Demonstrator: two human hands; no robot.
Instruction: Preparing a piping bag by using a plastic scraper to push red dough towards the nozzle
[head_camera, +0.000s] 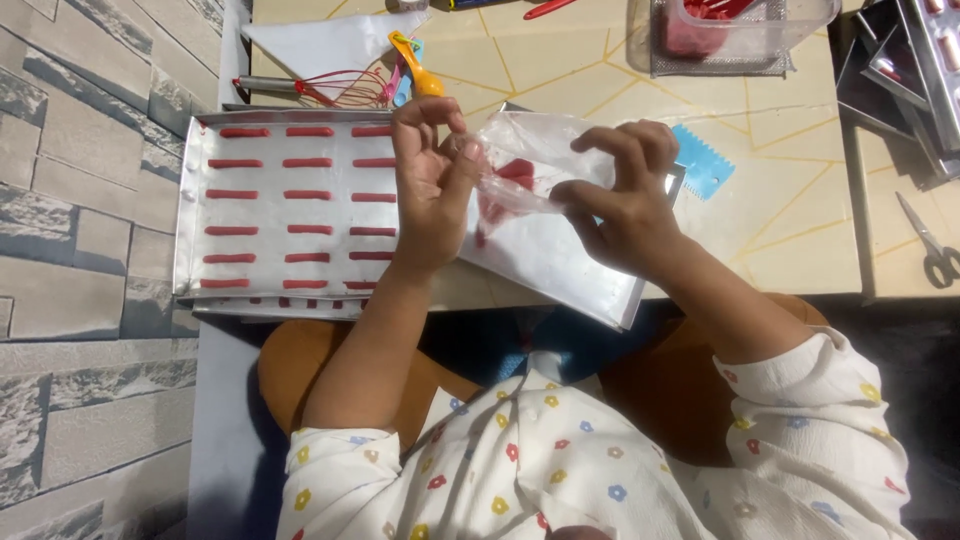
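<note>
Pinching a crinkled clear piping bag (520, 175) smeared red, fingers of left hand (432, 190) and right hand (625, 205) closed tight.

Bare table (800, 220) lies open right of the hands; the tray (190, 200) of red strips (232, 195) blocks the left, whisk (340, 88) beyond.

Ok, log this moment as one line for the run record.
left hand: holds piping bag | right hand: pinches bag | tray: rows of red strips | nearby: whisk, blue scraper
</note>
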